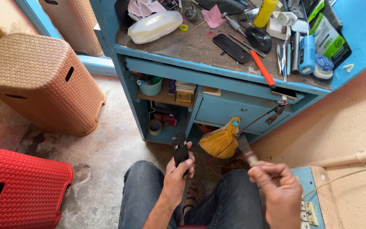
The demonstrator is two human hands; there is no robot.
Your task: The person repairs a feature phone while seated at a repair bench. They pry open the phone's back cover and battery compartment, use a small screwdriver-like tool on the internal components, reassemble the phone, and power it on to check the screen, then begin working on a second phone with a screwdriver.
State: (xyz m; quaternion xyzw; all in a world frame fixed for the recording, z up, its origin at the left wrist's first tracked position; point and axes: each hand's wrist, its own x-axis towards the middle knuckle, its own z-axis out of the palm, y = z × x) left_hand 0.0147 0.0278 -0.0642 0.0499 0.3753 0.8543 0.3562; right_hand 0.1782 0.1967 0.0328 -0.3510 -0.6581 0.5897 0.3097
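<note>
My left hand [176,178] holds a small dark phone [180,149] upright above my lap, its opened back facing me. My right hand [278,191] grips a small brush [245,149] by its handle, the bristles pointing up and left, blurred by motion. The brush tip is a short way to the right of the phone, not touching it. My knees in dark jeans are below both hands.
A blue workbench [217,76] stands ahead, its top crowded with tools, a black phone [231,48], an orange-handled screwdriver [262,69] and a yellow bottle [265,12]. A yellow bag [221,140] hangs from its drawer. An orange stool [39,80] and a red stool [18,191] stand left.
</note>
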